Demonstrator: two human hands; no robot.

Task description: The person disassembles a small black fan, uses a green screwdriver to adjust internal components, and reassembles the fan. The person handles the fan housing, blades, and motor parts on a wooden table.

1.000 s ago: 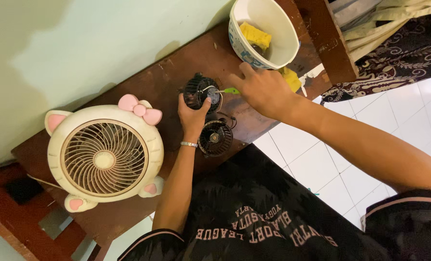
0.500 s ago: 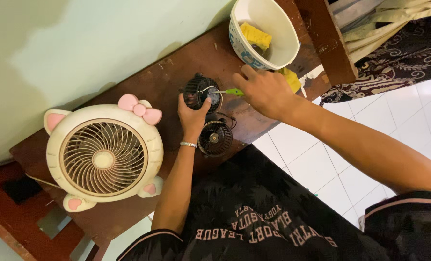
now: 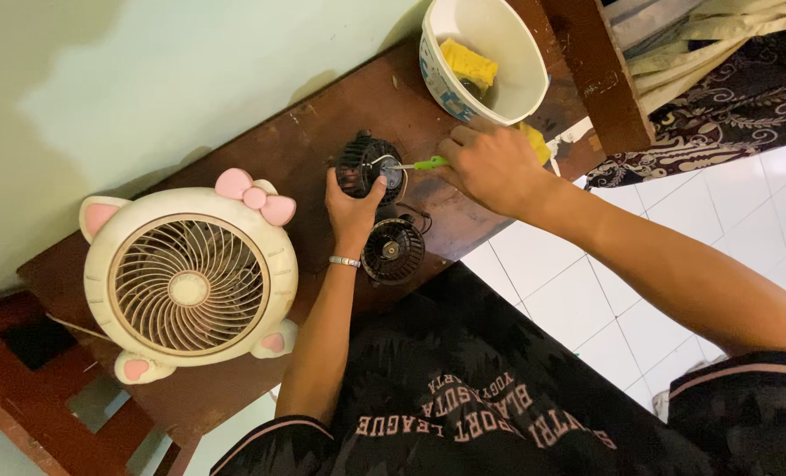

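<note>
Where the fingers (image 3: 463, 145) of the right hand (image 3: 490, 167) are curled shut, a green-handled screwdriver (image 3: 428, 163) is pinched, w/ its thin metal shaft laid level and its tip set against the middle of a small black motor (image 3: 368, 167). The motor is gripped from below by the left hand (image 3: 350, 204), thumb pressed on one side, the other fingers wrapped round the far side, so it is held tilted just above the brown wooden surface (image 3: 322, 115). A silver bracelet (image 3: 344, 261) is worn at the left wrist. Just beside that wrist, on the surface, a round black fan part (image 3: 393, 250) w/ blades is lain flat, apart from the motor but near it.

Step in hand, as judged: a screw or fitting on the motor's face is being worked w/ the screwdriver; whether the tip is seated in a screw head can't be told. For the next move, steady pressure along the shaft would be called for, w/ the motor kept from twisting in the left hand.

Further out, a cream desk fan (image 3: 190, 286) w/ pink ears and bow is lain face up at the surface's left end, well apart from the hands. A white bowl (image 3: 446, 75) w/ a yellow sponge (image 3: 469, 62) inside is stood just beyond the right hand. White floor tiles (image 3: 640, 335) are seen below.
</note>
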